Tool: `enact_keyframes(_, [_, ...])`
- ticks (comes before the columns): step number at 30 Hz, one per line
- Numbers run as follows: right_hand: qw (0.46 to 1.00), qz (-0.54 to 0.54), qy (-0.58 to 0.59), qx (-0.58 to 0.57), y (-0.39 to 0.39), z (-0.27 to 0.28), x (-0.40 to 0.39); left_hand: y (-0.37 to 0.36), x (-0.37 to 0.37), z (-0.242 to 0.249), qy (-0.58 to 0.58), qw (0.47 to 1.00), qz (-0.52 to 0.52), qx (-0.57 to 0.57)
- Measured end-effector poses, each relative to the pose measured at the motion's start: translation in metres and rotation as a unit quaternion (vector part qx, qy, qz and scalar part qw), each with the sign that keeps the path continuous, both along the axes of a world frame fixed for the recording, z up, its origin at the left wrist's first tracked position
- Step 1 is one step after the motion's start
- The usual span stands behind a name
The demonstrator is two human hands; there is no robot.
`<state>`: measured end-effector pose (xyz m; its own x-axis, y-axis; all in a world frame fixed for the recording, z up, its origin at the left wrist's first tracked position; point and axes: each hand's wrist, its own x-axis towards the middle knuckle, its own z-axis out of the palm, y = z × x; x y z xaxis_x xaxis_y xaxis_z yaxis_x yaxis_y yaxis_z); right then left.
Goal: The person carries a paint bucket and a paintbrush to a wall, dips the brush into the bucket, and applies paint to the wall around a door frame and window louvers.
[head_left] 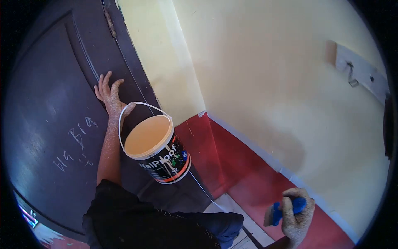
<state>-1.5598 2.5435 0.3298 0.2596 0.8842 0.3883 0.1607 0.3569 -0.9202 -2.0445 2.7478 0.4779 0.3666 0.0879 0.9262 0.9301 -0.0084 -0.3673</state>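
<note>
My left hand point(111, 94) rests against the dark door point(49, 95) with its fingers spread. Over its thumb hangs the white handle of a paint bucket point(159, 159), which is tilted and shows pale cream-orange paint or a coated inside. The bucket's black label has white lettering and paint drips. At lower right, my right hand point(297, 213) is closed around a paintbrush point(277, 213) with a blue handle and pale bristles. The brush is in front of the red lower wall point(248, 182). Both hands are speckled with paint.
A cream wall point(265, 74) rises above the red band, with a pale blue-grey strip point(244, 143) between them. A white board with a metal hook point(352, 74) is fixed at the upper right. The door has a hinge point(110, 23) and scratched writing. Light floor tiles point(236, 211) lie below.
</note>
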Motion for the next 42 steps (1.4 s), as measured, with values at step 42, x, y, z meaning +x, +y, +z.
enact_keyframes(42, [0.957, 0.238, -0.148, -0.079, 0.079, 0.21, -0.023, -0.019, -0.024, -0.004, -0.105, 0.982, -0.061, -0.144])
